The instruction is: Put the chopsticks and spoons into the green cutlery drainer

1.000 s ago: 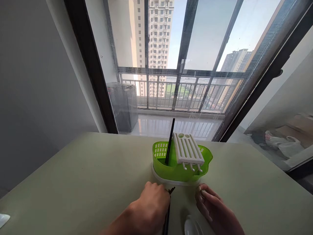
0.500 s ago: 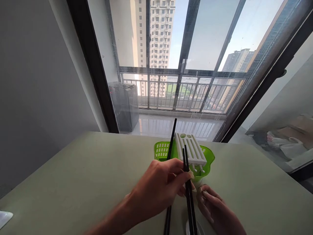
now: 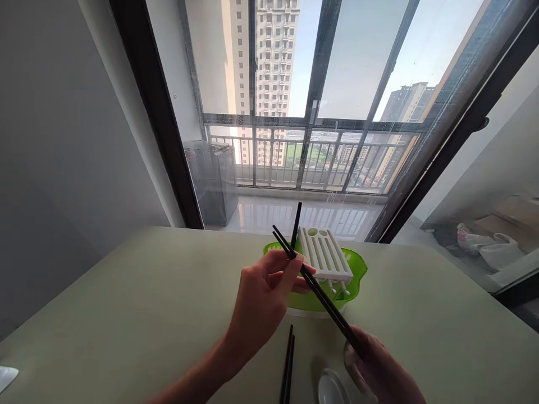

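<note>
A pair of black chopsticks (image 3: 326, 302) slants across the middle, upper ends to the left. My left hand (image 3: 263, 294) is closed on them near the upper ends, thumb against fingers. At their lower ends my right hand (image 3: 374, 359) is curled round them; its fingers are partly in shadow. Behind my left hand stands a green basket (image 3: 357, 275) with a white slotted rack (image 3: 326, 255) tilted in it. Another black chopstick (image 3: 297, 224) sticks up from the basket, its lower part hidden. More black chopsticks (image 3: 287, 365) lie on the table below my left hand.
A white rounded object (image 3: 332, 387), partly cut off, lies at the table's front edge of view. Another white piece (image 3: 7, 377) shows at the far left. The pale table (image 3: 147, 314) reaches to the glass door, with a balcony behind it.
The held chopsticks have swung from nearly upright to a slant, upper ends going left. My left hand has moved up and left; my right hand has come onto their lower ends.
</note>
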Demonstrator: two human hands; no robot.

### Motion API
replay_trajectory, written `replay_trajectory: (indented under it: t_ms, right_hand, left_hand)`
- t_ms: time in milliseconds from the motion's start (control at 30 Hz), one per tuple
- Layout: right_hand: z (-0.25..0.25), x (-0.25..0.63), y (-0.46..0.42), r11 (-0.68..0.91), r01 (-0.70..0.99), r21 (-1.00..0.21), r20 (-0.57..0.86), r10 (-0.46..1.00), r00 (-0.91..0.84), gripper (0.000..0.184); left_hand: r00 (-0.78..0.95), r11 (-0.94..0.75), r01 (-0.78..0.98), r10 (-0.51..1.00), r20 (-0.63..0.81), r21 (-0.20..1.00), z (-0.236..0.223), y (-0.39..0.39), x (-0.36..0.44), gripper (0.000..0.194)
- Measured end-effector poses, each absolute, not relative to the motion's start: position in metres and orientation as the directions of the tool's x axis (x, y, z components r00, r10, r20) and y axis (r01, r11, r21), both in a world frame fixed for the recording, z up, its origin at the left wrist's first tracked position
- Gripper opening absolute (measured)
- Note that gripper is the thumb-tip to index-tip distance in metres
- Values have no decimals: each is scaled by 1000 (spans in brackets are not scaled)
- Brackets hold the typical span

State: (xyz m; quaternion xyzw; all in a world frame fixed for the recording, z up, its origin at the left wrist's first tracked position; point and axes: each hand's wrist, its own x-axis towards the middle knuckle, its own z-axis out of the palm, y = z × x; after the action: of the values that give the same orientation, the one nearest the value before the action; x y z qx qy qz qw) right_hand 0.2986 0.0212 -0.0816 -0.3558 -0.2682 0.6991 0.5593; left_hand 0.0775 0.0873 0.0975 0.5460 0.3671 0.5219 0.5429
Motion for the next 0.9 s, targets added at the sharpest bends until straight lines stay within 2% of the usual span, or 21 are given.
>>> replay_trajectory:
  t_ms: [300, 500, 600, 900]
  right_hand:
    - [-100, 306, 27, -178, -568, -804, -132, 984, -121, 38]
    - [-108, 311, 29, -185, -556, -811, -152, 983, -106, 30]
    - [-105, 310, 29, -187, -551, -813, -159, 982, -100, 33]
    - [-93, 306, 28, -193, -571, -798, -176, 981, -85, 34]
  left_hand:
    - [177, -149, -175, 968, 180, 973, 91, 85, 80, 25]
    - [181, -186, -83, 963, 198, 979, 95, 85, 77, 22]
    - [188, -214, -38, 958, 217, 976, 98, 86, 74, 19]
    - [204, -98, -183, 969, 136, 978, 106, 85, 71, 21]
